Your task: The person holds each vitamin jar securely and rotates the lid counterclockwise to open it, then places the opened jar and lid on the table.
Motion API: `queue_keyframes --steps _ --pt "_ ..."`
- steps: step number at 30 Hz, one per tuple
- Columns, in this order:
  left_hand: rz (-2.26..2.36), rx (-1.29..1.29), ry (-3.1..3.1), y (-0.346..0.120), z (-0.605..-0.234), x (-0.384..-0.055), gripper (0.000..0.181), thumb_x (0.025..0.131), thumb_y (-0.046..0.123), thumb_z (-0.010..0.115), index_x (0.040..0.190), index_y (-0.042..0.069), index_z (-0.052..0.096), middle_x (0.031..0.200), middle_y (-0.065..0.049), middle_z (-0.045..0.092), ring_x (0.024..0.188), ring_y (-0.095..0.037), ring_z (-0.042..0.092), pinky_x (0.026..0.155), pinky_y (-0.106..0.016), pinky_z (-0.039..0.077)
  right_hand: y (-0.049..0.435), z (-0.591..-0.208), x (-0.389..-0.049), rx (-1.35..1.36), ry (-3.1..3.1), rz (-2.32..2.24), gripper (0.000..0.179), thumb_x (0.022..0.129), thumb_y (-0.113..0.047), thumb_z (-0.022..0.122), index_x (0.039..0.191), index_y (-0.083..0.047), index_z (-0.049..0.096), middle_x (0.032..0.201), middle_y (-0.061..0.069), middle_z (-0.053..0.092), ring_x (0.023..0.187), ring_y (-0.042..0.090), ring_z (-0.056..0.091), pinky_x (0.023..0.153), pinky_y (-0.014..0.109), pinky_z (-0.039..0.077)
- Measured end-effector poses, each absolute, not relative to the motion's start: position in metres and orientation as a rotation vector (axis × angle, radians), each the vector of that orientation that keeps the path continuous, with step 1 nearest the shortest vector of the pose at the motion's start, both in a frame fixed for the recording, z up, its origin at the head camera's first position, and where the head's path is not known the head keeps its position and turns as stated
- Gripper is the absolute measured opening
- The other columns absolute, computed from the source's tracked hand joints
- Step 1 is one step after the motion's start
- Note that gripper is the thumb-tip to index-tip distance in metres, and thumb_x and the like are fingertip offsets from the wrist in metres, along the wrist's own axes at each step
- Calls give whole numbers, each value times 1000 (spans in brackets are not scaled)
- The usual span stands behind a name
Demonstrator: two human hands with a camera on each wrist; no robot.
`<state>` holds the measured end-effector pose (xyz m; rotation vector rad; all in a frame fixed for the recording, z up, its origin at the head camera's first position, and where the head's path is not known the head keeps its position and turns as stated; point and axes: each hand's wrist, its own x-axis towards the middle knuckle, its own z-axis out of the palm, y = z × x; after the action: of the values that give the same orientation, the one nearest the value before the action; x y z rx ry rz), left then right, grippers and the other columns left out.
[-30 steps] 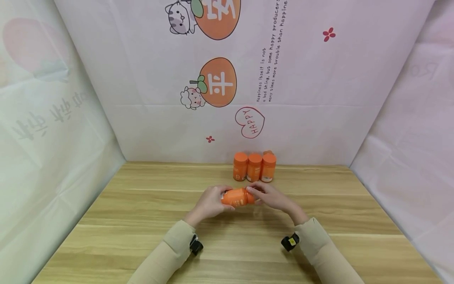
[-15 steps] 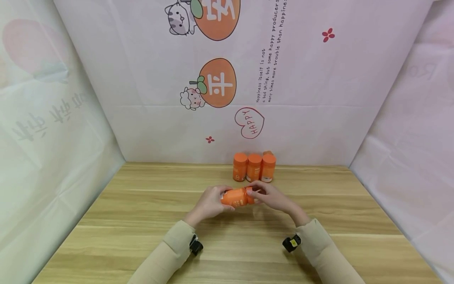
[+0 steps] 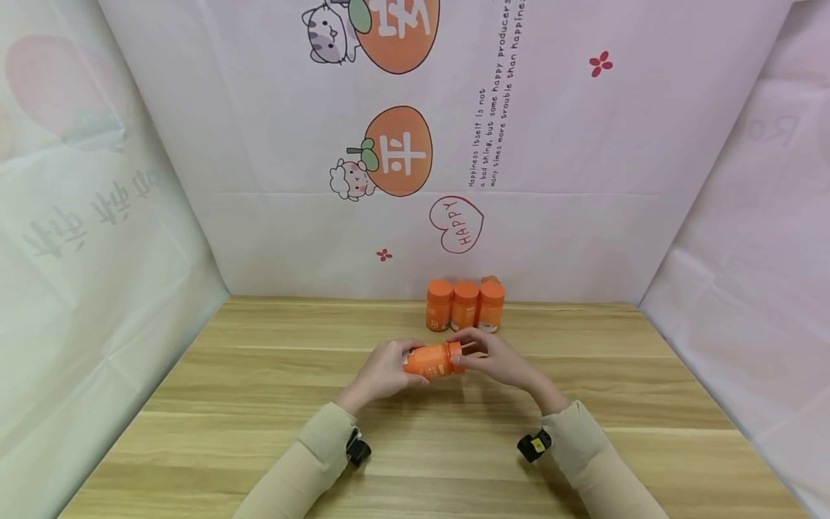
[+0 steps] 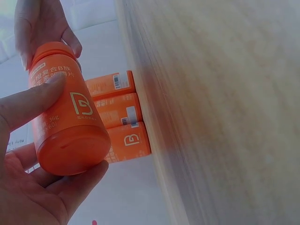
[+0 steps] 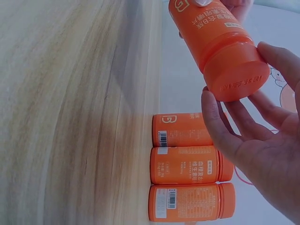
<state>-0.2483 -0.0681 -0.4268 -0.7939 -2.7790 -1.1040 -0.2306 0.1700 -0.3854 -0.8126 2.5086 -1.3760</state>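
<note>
An orange supplement bottle lies tilted on its side in the air over the table, its cap pointing right. My left hand grips the body, thumb across the printed label and fingers beneath it. At the other end, my right hand holds the orange cap between thumb and fingertips. The cap sits on the bottle's neck, and its top face shows in the right wrist view. Behind the hands, three matching orange bottles stand upright in a row.
The wood-grain table runs back to a white printed cloth. More white cloth hangs at both sides. A small orange shape shows behind the rightmost standing bottle. Each wrist carries a black camera.
My right thumb and fingers have shifted round the cap, and the right wrist has moved slightly right. My left hand and the bottle have stayed almost still. The standing bottles have not moved.
</note>
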Motion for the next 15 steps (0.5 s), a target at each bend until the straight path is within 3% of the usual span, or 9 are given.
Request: queue_keyframes --steps 8,15 --pt "-1116 -808 -2777 -68 -427 -249 58 65 20 87 118 10 64 107 -5 67 89 -16 59 79 -34 48 179 -413 -249 -842 2481 -1445 41 88 -24 68 124 -12 56 127 12 53 114 33 56 89 40 51" --pt "-1125 -827 -2775 -68 -427 -248 58 65 18 87 118 9 64 108 -6 67 89 -16 60 79 -33 48 179 -415 -248 -868 2464 -1501 44 82 -21 74 121 -11 57 126 12 54 115 34 55 93 54 46"
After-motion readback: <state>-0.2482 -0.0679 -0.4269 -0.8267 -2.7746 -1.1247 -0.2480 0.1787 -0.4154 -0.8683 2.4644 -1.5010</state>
